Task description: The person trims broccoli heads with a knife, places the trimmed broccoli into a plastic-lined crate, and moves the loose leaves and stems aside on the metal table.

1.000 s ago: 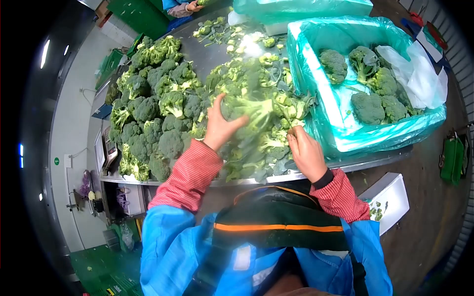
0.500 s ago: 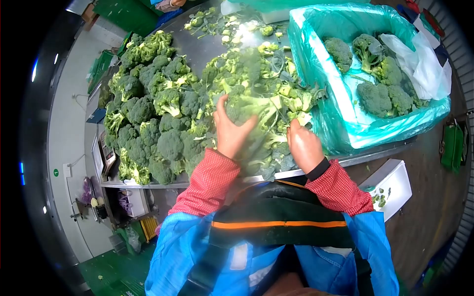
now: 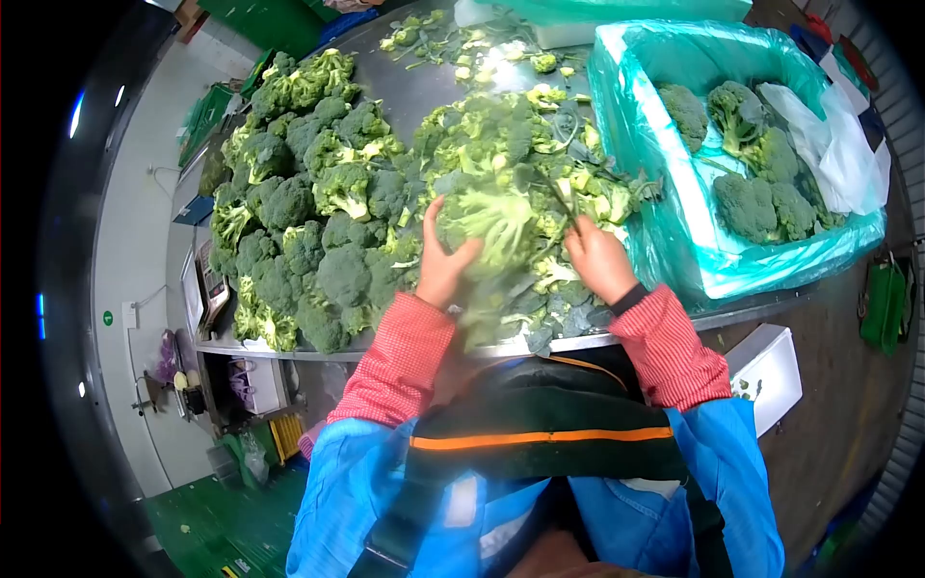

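My left hand [image 3: 445, 262] is closed around a broccoli head [image 3: 496, 223], its pale cut stems turned toward the right. My right hand [image 3: 599, 260] grips a knife [image 3: 561, 198], whose narrow dark blade points up and left beside the broccoli; its handle is hidden in my fist. Under and around both hands lie trimmed stem pieces and leaves [image 3: 602, 197]. A big pile of broccoli heads [image 3: 337, 275] is heaped left of my left hand.
A crate lined with green plastic [image 3: 665, 241] stands to the right, with several broccoli heads [image 3: 747, 207] and a white plastic sheet [image 3: 819, 144] inside. A white box [image 3: 771, 371] sits below the metal table's edge [image 3: 578, 342]. More scraps [image 3: 462, 48] lie at the back.
The broccoli in my left hand has turned, so its branching stems face me more. My right hand has shifted slightly up and right, and the blade now shows. The view has moved slightly.
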### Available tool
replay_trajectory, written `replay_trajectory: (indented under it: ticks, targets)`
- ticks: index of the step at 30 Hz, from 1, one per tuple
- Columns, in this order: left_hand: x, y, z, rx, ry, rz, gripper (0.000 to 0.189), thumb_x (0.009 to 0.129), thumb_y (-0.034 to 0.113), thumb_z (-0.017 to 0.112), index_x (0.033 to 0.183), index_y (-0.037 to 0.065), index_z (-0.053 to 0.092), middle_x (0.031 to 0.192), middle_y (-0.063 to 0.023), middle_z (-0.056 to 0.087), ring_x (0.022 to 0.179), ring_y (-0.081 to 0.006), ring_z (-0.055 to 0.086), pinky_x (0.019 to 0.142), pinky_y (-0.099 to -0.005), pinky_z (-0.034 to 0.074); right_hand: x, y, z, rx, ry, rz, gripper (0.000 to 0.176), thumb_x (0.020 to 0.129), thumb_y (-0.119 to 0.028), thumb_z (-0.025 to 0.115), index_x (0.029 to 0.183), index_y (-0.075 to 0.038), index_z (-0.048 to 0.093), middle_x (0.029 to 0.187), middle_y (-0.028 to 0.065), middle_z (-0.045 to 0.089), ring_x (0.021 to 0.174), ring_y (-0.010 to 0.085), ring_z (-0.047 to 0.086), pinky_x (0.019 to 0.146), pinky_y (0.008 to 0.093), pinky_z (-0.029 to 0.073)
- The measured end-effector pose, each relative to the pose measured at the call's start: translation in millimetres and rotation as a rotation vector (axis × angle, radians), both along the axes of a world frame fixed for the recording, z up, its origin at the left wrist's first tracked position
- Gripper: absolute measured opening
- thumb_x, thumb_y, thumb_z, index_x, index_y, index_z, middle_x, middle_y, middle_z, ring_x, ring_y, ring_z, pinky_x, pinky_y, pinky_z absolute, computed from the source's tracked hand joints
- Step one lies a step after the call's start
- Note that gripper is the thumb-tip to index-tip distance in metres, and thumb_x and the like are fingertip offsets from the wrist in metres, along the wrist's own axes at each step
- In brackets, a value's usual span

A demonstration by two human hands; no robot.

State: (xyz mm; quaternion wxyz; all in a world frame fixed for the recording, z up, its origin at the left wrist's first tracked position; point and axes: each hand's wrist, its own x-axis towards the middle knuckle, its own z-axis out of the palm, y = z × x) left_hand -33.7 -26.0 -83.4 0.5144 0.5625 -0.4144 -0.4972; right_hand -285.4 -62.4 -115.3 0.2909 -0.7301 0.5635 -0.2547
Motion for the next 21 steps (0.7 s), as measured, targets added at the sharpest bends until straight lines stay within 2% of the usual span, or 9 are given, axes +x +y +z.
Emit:
replay_trajectory:
  ticks: [3, 5, 9, 11, 13, 15, 17, 20, 21]
  targets:
    - [12, 3, 11, 0.065, 0.3, -0.047, 0.089, 0.078, 0.025, 0.076, 0.152, 0.017, 0.027, 0.142, -0.0148, 0.044, 0.127, -0.0296, 0.048, 0.103, -0.041, 0.045, -2, 7, 39, 0.133, -0.284, -0.029, 0.022, 0.094, -0.024, 0.06, 0.099, -0.003, 0.057, 0.065, 0.0179, 0.063, 0.06, 0.0382, 0.064, 0.056, 0.0456, 0.048]
    - [11, 1, 30, 0.166, 0.403, -0.075, 0.086, 0.08, 0.025, 0.075, 0.151, 0.018, 0.028, 0.143, -0.0141, 0.044, 0.128, -0.0301, 0.049, 0.102, -0.0413, 0.046, 2, 7, 63, 0.13, -0.499, -0.023, 0.034, 0.09, -0.029, 0.067, 0.112, -0.004, 0.059, 0.082, 0.0172, 0.069, 0.072, 0.0342, 0.068, 0.065, 0.0413, 0.052]
    - [11, -13, 59, 0.273, 0.376, -0.237, 0.07, 0.089, 0.023, 0.067, 0.149, 0.01, 0.032, 0.141, -0.0141, 0.048, 0.127, -0.0258, 0.05, 0.103, -0.0408, 0.047, 8, 1, 112, -0.101, -0.37, 0.173, 0.053, 0.084, -0.034, 0.073, 0.126, -0.005, 0.057, 0.107, 0.0182, 0.067, 0.092, 0.0301, 0.067, 0.079, 0.0384, 0.053]
    - [1, -16, 78, 0.266, 0.35, -0.32, 0.067, 0.096, 0.041, 0.058, 0.148, 0.008, 0.034, 0.139, -0.0134, 0.05, 0.126, -0.0251, 0.052, 0.1, -0.0418, 0.049, 11, -14, 102, -0.18, -0.378, 0.275, 0.059, 0.082, -0.035, 0.075, 0.128, -0.004, 0.058, 0.114, 0.0191, 0.065, 0.099, 0.0294, 0.065, 0.084, 0.0379, 0.052]
    - [-7, -20, 88, 0.182, 0.472, -0.403, 0.072, 0.094, 0.052, 0.058, 0.147, 0.008, 0.036, 0.136, -0.0112, 0.054, 0.121, -0.0272, 0.058, 0.092, -0.0425, 0.056, 10, -21, 89, -0.003, -0.524, 0.174, 0.047, 0.085, -0.035, 0.073, 0.117, -0.002, 0.063, 0.099, 0.0135, 0.069, 0.083, 0.0223, 0.066, 0.073, 0.0332, 0.052]
    - [23, -18, 70, 0.31, 0.387, -0.428, 0.081, 0.093, 0.067, 0.047, 0.153, 0.017, 0.027, 0.144, -0.0109, 0.044, 0.126, -0.0275, 0.051, 0.102, -0.0483, 0.049, 7, -20, 83, 0.179, -0.64, -0.019, 0.041, 0.087, -0.036, 0.07, 0.108, -0.002, 0.066, 0.088, 0.0103, 0.069, 0.071, 0.0177, 0.065, 0.062, 0.0294, 0.051]
    - [19, -10, 69, 0.205, 0.195, -0.473, 0.082, 0.092, 0.06, 0.055, 0.155, 0.018, 0.023, 0.143, -0.0102, 0.044, 0.129, -0.0271, 0.047, 0.106, -0.0493, 0.043, 5, -17, 85, 0.526, -0.925, -0.194, 0.034, 0.094, -0.039, 0.061, 0.101, -0.005, 0.06, 0.069, 0.0049, 0.06, 0.049, 0.0106, 0.053, 0.043, 0.0245, 0.041]
    - [-3, -7, 73, -0.096, -0.433, -0.481, 0.11, 0.065, 0.029, 0.081, 0.155, 0.012, 0.02, 0.148, -0.0179, 0.031, 0.141, -0.0333, 0.03, 0.115, -0.0459, 0.03, 1, -16, 65, 0.892, -1.21, -0.264, 0.033, 0.096, -0.043, 0.056, 0.102, -0.01, 0.054, 0.063, 0.0036, 0.056, 0.043, 0.0096, 0.047, 0.038, 0.0229, 0.04]
    - [-14, -5, 71, -0.194, -0.557, -0.437, 0.119, 0.057, 0.031, 0.087, 0.154, 0.011, 0.021, 0.15, -0.0186, 0.026, 0.143, -0.0338, 0.026, 0.117, -0.0466, 0.026, 4, -13, 59, 0.949, -1.269, -0.222, 0.032, 0.096, -0.043, 0.056, 0.098, -0.011, 0.053, 0.062, 0.0033, 0.054, 0.043, 0.0091, 0.047, 0.038, 0.0231, 0.04]
